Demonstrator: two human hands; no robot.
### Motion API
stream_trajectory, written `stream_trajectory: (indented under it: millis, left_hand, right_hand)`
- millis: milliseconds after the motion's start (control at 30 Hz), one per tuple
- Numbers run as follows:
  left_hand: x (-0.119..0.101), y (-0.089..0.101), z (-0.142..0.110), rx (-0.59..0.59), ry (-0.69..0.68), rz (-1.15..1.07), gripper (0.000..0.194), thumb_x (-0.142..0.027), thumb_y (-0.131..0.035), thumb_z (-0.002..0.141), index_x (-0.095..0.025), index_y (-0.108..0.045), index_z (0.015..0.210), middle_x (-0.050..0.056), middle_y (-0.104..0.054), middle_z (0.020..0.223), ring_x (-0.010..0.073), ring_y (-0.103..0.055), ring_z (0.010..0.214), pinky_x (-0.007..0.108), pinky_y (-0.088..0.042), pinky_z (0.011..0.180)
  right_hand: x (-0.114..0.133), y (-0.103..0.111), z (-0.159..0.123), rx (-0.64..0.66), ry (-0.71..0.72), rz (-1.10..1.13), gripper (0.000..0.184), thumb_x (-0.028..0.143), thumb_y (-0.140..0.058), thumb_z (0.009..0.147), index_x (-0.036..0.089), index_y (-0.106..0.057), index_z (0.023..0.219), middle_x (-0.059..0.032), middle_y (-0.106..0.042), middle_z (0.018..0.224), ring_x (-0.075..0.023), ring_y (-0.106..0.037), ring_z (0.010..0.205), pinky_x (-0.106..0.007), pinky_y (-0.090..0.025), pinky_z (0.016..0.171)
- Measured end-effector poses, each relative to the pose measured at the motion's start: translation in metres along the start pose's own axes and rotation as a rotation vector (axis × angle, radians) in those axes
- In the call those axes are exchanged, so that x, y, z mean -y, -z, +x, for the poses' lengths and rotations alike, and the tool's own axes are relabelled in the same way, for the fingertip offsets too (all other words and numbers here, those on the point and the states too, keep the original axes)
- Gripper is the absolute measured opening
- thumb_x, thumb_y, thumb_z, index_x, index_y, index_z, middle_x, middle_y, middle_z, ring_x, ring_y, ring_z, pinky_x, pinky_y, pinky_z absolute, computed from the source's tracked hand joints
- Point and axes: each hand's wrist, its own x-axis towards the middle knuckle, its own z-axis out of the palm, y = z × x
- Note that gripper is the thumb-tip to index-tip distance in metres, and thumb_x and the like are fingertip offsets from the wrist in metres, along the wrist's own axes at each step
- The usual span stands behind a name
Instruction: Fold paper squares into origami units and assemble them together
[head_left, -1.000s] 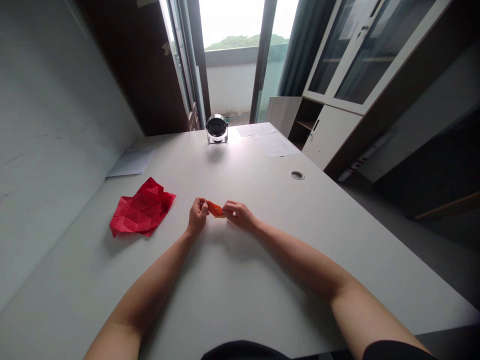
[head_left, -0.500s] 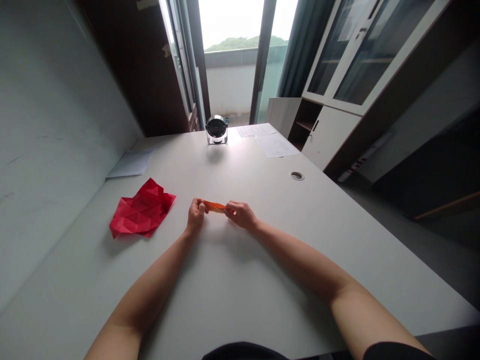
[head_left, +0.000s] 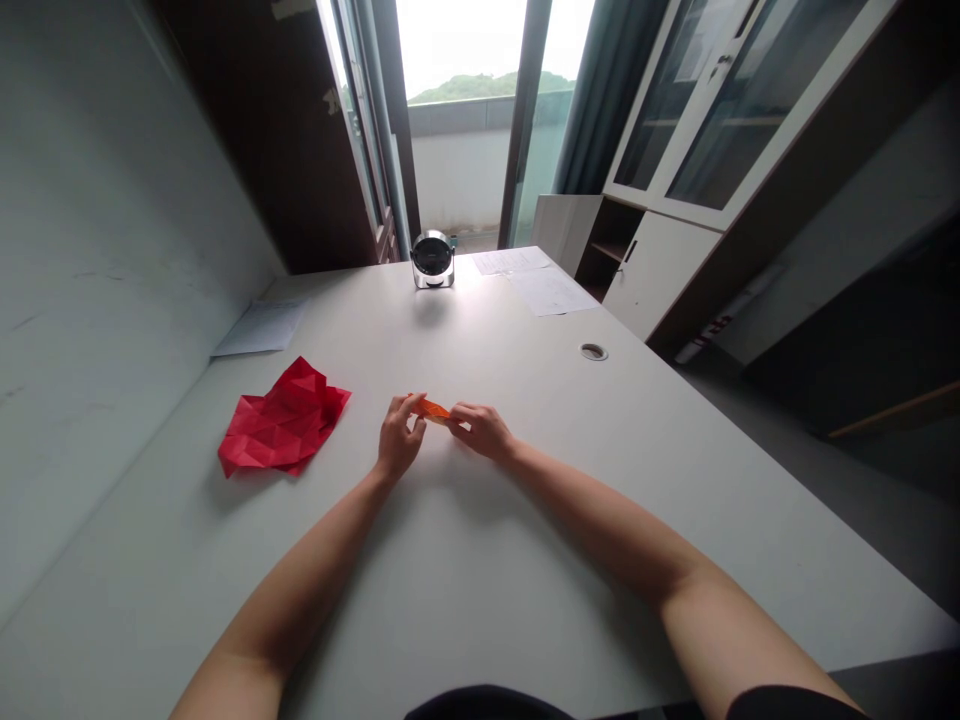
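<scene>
A small, narrow piece of folded orange paper (head_left: 435, 410) is held between my hands above the white table, near its middle. My right hand (head_left: 480, 430) pinches the right end, with thumb and fingers pressed together. At the left end, my left hand (head_left: 400, 435) has its thumb below and fingertips above, gripping the paper more loosely. The fingers partly cover both ends of the piece. To the left lies a creased sheet of red paper (head_left: 285, 420), spread out unevenly with many fold lines.
A round black and silver device on a stand (head_left: 433, 260) sits at the table's far side. Printed sheets (head_left: 551, 290) lie at the far right, near a round cable hole (head_left: 594, 352). Another sheet (head_left: 261, 327) rests by the left wall. The white table (head_left: 480, 600) fills the foreground.
My left hand has loosened from a tight curl, its fingers reaching further over the orange paper, which now slants down to the right. My right hand stays almost in place.
</scene>
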Motion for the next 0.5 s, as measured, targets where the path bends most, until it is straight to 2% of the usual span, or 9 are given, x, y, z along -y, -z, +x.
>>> stream_trajectory:
  millis: [133,333,400,500]
  left_hand:
    - [0.0008,-0.0011,0.0008,-0.027,0.038,-0.013,0.041,-0.013,-0.055,0.085,-0.025,-0.060,0.123,0.007,-0.059,0.112,0.0195,-0.062,0.092,0.036,-0.055,0.083]
    - [0.0003,-0.0022,-0.0007,-0.011,0.031,0.042,0.022,-0.019,-0.058,0.087,-0.023,-0.061,0.109,0.006,-0.060,0.108,0.0210,-0.062,0.093,0.037,-0.052,0.085]
    - [-0.0010,-0.0018,-0.0013,0.009,0.010,0.097,0.025,-0.022,-0.058,0.088,-0.023,-0.061,0.113,0.007,-0.061,0.109,0.0235,-0.062,0.097,0.039,-0.050,0.088]
    - [-0.0014,-0.0015,-0.0018,0.047,-0.042,0.200,0.039,-0.024,-0.059,0.089,-0.025,-0.058,0.129,0.009,-0.064,0.113,0.0276,-0.060,0.103,0.043,-0.045,0.093]
  right_hand:
    - [-0.0032,0.0002,0.0002,-0.035,-0.022,0.003,0.013,0.022,-0.052,0.096,0.021,-0.062,0.087,-0.0026,-0.066,0.086,-0.0134,-0.055,0.071,-0.022,-0.038,0.068]
    - [-0.0031,0.0022,0.0006,-0.052,-0.041,0.020,0.013,0.023,-0.052,0.098,0.021,-0.063,0.091,-0.0026,-0.066,0.090,-0.0124,-0.054,0.069,-0.022,-0.039,0.068]
    - [-0.0026,0.0023,0.0008,-0.051,-0.042,0.021,0.013,0.023,-0.052,0.099,0.021,-0.063,0.092,-0.0027,-0.066,0.091,-0.0125,-0.054,0.069,-0.022,-0.039,0.068]
    - [-0.0022,0.0013,0.0010,-0.043,-0.031,0.019,0.015,0.025,-0.051,0.100,0.021,-0.064,0.094,-0.0035,-0.066,0.091,-0.0137,-0.056,0.073,-0.023,-0.041,0.071]
